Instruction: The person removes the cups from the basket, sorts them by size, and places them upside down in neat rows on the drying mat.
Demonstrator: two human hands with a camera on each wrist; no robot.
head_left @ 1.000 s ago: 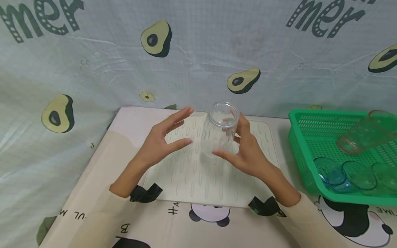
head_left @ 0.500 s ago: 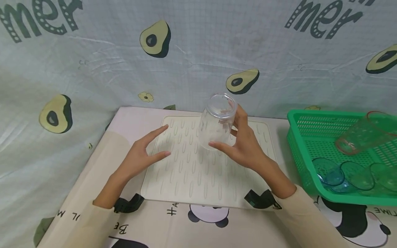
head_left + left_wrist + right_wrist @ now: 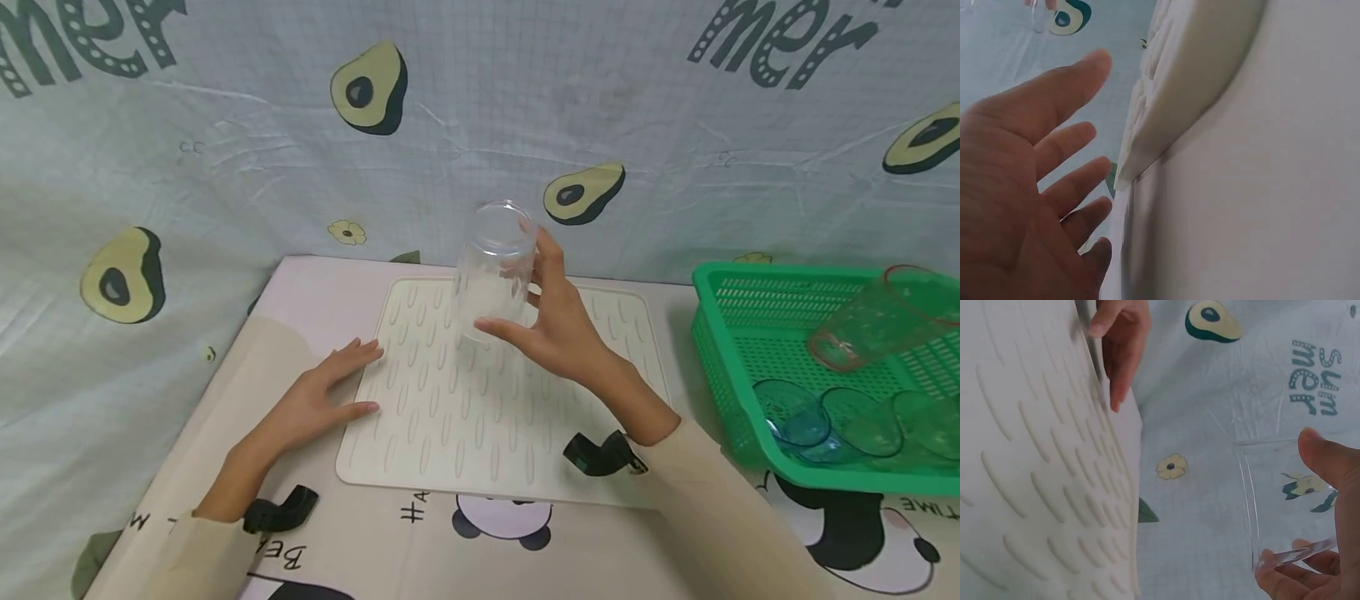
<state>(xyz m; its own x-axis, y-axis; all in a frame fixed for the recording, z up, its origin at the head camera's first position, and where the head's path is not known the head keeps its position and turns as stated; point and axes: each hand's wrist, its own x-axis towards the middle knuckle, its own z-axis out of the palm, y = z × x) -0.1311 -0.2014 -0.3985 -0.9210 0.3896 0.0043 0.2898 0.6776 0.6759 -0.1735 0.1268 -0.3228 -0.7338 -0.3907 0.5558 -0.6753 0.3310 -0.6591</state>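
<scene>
Nearest the person lay the tablecloth (image 3: 390, 550), with part of a panda print showing. Over it reached the two sleeves (image 3: 720, 492), with a black mount (image 3: 281, 510) at the left wrist and another at the right.

The left hand (image 3: 318, 404) was released and held nothing: its fingers were spread loosely by the left edge of the pale ribbed mat (image 3: 450, 458). Whether a fingertip touched that edge was hard to tell.

The right hand (image 3: 558, 325) grasped the clear glass (image 3: 483, 287), thumb on the near side and fingers round the far side. The glass was up over the back of the mat, apart from it, tilted a little, and seemingly mouth down. It looked stiff, smooth and fairly light, though true glass or plastic could not be told. If glass, it would chip or crack at a knock, and the slick wall could slip, more so if wet. The best hold seemed to be round the middle of the wall, thumb against fingers, firm without squeezing, clear of the thin rim.

To the right stood the green basket (image 3: 795, 273), with a tilted pink glass (image 3: 873, 329) and blue and green cups (image 3: 862, 429) inside. Behind everything hung the avocado-print backdrop (image 3: 262, 125).
</scene>
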